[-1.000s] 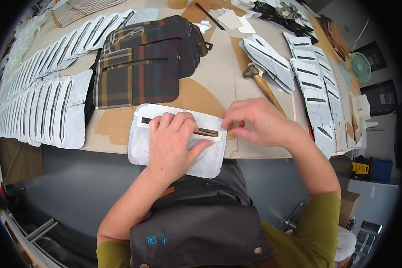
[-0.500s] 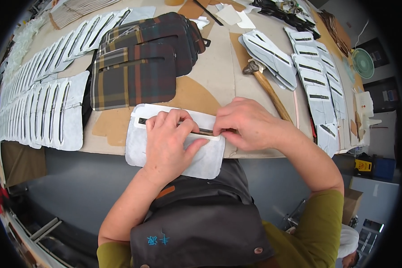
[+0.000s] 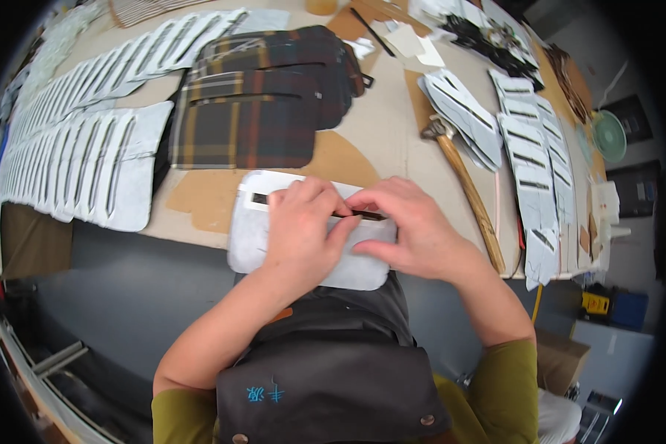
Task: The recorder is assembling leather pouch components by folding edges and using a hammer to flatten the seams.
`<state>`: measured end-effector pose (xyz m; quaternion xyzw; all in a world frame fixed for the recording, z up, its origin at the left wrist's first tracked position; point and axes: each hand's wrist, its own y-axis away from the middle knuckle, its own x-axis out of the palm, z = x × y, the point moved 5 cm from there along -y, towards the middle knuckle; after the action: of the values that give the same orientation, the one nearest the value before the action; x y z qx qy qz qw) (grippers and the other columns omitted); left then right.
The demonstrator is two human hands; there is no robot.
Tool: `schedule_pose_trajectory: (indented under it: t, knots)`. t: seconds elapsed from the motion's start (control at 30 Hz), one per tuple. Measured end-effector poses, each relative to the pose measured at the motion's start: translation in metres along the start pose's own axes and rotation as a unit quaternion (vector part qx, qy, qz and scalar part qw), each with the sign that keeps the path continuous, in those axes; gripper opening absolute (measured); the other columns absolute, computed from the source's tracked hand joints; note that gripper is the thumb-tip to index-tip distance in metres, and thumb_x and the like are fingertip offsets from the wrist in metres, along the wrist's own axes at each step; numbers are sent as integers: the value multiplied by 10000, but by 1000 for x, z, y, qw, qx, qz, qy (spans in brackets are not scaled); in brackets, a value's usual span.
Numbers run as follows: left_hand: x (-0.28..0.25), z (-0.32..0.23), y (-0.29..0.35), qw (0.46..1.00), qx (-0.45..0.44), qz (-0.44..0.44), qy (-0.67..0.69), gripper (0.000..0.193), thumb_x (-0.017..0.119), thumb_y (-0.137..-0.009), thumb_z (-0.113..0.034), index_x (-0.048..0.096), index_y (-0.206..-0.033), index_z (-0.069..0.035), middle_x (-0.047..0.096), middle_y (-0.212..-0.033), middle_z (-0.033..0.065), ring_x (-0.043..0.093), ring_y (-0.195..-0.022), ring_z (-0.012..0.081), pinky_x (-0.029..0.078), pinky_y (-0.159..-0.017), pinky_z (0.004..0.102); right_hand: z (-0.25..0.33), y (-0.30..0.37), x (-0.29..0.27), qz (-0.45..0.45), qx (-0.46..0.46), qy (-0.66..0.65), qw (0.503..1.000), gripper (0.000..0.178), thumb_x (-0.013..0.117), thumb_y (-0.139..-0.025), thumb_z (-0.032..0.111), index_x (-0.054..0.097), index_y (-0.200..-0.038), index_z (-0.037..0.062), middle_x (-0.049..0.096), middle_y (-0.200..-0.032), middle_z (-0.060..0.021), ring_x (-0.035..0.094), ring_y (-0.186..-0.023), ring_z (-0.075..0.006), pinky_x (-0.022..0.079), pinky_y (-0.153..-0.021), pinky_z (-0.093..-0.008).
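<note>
Panel (image 3: 351,270), pale and round-cornered, is lying just on the person's side of the plaid pile (image 3: 244,126), its near edge jutting past the edge of the table (image 3: 392,140). A dark slot (image 3: 370,215) is running across it, partly hidden by the fingers. The left hand (image 3: 303,229) is resting on the panel with bent fingers, its thumb and forefinger close together at the slot (whether they are pinching anything, one cannot tell). The right hand (image 3: 422,229) is bending over the panel's right end; its thumb is standing well apart from the forefinger, and the forefinger's tip is reaching the slot close to the left hand. No closed hold is showing there.

Brown card (image 3: 207,194) is showing between the plaid pile and the panel. To the right of the plaid pile a hammer (image 3: 470,192) is lying with its wooden handle slanting toward the person, and its head is lying near a stack of slotted pieces (image 3: 462,126). Farther right of the pile, more slotted pieces (image 3: 529,159) are lying in rows; left of it, overlapping white pieces (image 3: 89,170) are spreading outward.
</note>
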<state>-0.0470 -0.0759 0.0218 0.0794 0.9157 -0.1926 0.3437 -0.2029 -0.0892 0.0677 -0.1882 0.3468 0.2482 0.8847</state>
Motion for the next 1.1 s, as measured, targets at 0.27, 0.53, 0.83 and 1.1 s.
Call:
schedule_pose_trajectory:
  t: [0.27,0.53,0.83,1.1]
  knots:
    - [-64,25,10,995,-20,80,-53,514,792,-803,-112,610,-1279,-52,607,-1210,125,518,-1201,348,383,-1040,463,-34,-24,-14,180,38,76,980,275,825,-686,15,666,-902,73,651,-757,-51,634,-729,-232,493,-733,-379]
    - [-70,39,28,996,17,58,-58,376,837,-770,-192,733,-1130,-168,596,-1188,34,523,-1122,278,390,-968,417,12,-62,48,172,0,78,982,180,805,-777,198,692,-839,73,703,-794,-120,680,-787,-339,511,-716,-467]
    - [-76,42,27,998,8,10,-68,516,808,-815,-151,644,-1303,-121,615,-1106,49,560,-1015,243,437,-893,387,-2,-39,55,-5,-78,-42,996,119,792,-753,55,686,-784,99,667,-769,-2,575,-756,-221,406,-797,-362]
    - [-54,44,11,943,-183,123,251,420,629,-968,-29,532,-1377,-29,560,-853,-13,478,-673,77,412,-593,252,-9,-36,53,-35,-66,-81,994,203,849,-710,42,659,-764,92,665,-771,9,581,-738,-173,402,-803,-337]
